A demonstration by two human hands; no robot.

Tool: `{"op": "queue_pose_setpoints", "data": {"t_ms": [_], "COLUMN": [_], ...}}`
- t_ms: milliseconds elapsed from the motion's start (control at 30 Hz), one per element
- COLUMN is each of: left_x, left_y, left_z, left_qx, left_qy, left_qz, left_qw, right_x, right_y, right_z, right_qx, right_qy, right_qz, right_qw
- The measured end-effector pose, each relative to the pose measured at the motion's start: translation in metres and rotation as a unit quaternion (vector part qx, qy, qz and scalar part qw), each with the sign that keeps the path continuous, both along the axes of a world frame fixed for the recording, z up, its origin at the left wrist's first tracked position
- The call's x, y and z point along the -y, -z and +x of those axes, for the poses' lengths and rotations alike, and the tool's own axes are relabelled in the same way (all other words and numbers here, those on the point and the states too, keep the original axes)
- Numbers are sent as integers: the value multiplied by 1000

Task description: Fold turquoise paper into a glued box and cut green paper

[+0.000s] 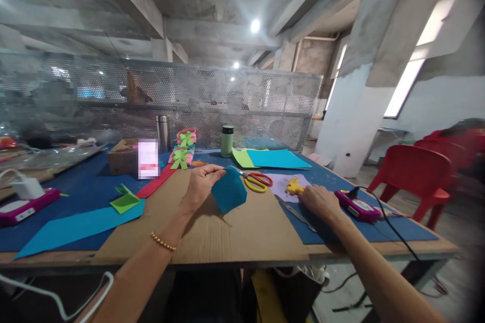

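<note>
The left hand [204, 184] pinches the upper edge of a folded blue paper piece [229, 193], which hangs just right of its fingertips above the cardboard sheet [242, 239]. The right hand [322, 201] is at the near end of a yellow glue gun [293, 186]; whether its curled fingers grip it I cannot tell. Red-and-yellow-handled scissors [256, 187] lie between the hands, and a magenta power strip [358, 207] sits just right of the right hand.

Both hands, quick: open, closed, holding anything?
Left hand: closed, pinching a blue paper piece.
Right hand: at a yellow tool; grip cannot be told.
</note>
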State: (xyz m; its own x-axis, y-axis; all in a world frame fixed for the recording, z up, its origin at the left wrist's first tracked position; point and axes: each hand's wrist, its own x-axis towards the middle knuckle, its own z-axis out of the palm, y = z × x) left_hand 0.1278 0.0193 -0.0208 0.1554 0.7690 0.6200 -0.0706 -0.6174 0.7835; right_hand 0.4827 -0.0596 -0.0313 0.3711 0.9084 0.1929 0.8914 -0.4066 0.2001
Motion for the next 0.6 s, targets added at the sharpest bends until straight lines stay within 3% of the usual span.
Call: {"op": "queue_pose_setpoints", "data": {"t_ms": [267,367,433,500,600], "left_x": [-1,-4,-7,-10,-13], "left_y": [-1,-3,-5,-6,-4], "left_z": [-3,-6,-9,-11,-13], "left_qx": [-1,4,-1,-9,-34], "left_qy": [-5,-30,-68,-127,-204], "left_qz": [27,39,81,146,211], "left_qw": [1000,999,994,981,955], "right_x": [-7,-3,-2,-4,-13], "right_y": [-5,-13,-23,-36,-55], "right_z": [-6,-9,-16,-28,-58], "right_qx": [-52,-52,-97,-200,-342], "right_qy": [6,-7,-59,-166,-328], "right_qz": [8,81,144,194,239], "right_qw": [999,995,983,946,848]}}
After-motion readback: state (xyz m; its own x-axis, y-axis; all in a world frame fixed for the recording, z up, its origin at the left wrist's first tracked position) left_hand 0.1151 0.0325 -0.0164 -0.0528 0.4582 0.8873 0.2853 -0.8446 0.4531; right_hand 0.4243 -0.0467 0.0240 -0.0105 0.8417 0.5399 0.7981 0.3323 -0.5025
